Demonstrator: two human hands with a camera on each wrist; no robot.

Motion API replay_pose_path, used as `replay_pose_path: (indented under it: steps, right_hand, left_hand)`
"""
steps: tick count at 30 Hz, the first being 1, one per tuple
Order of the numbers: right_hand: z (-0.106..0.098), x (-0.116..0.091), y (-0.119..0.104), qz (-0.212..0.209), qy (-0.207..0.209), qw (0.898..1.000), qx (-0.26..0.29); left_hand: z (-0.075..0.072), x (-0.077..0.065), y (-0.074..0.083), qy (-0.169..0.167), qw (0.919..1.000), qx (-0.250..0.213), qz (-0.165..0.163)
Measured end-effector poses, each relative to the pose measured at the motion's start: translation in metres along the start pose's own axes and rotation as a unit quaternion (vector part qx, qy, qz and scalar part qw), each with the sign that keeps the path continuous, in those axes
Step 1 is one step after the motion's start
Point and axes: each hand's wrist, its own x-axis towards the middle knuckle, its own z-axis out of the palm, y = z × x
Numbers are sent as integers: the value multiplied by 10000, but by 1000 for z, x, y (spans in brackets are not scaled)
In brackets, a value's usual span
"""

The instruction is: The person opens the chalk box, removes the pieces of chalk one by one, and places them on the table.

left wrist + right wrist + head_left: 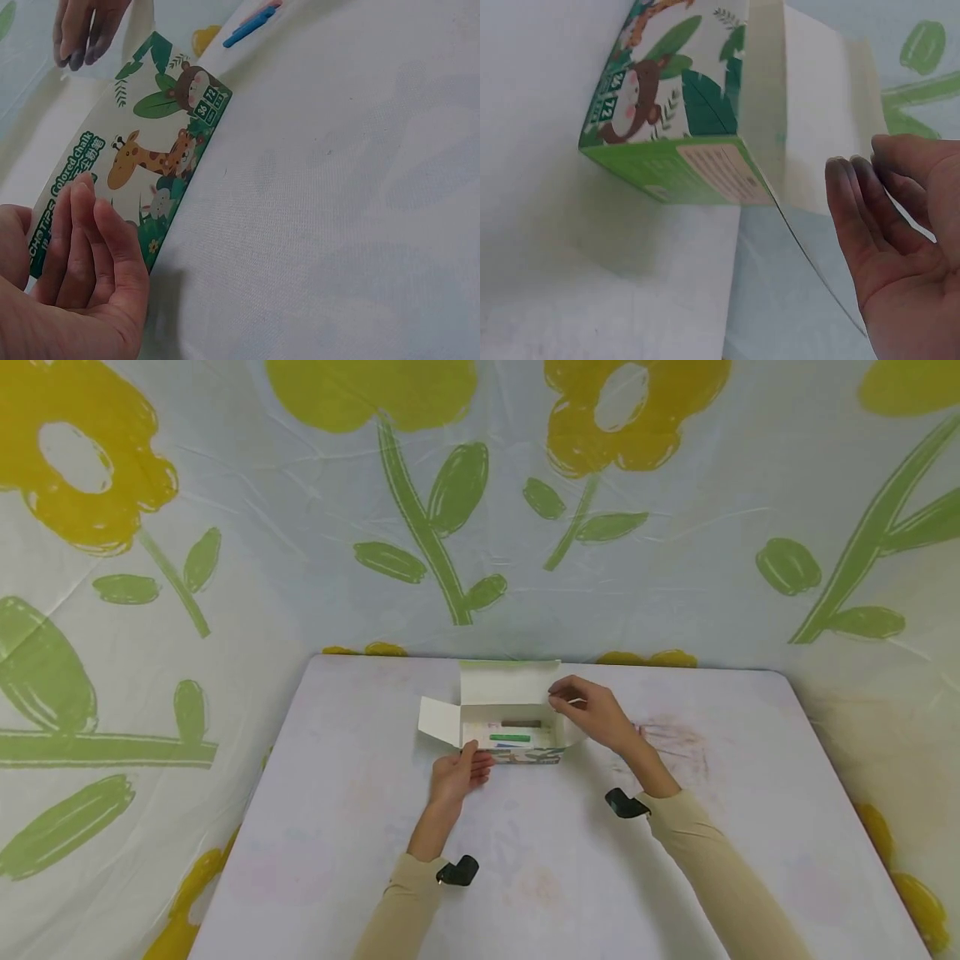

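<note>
An open cardboard chalk box, printed with animals and "Colored chalk", stands on the table with its lid raised at the back. Inside lie a dark brown stick and a green stick. My left hand holds the box at its front left, the fingers along the printed front panel and the thumb at the top rim. Up by the lid's right edge is my right hand. Its fingers bend loosely toward the thumb with nothing seen between them, and their tips are dark with smudges.
The box's left side flap sticks outward. Past the box's right end, a blue stick lies on the table. Reddish smears mark the white tabletop right of the box. Flower-printed cloth hangs behind and at the sides.
</note>
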Motion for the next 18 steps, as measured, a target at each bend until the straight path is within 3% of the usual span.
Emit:
replay_pose_path:
  steps: [10,18]
  right_hand:
    - [30,10,5,-211,-598,9978,-179]
    - [52,18,9,-427,-1379,9881,-538]
  left_hand:
    - [1,-2,0,25,10000,9,21]
    - [1,-2,-1,12,9999,-20,110]
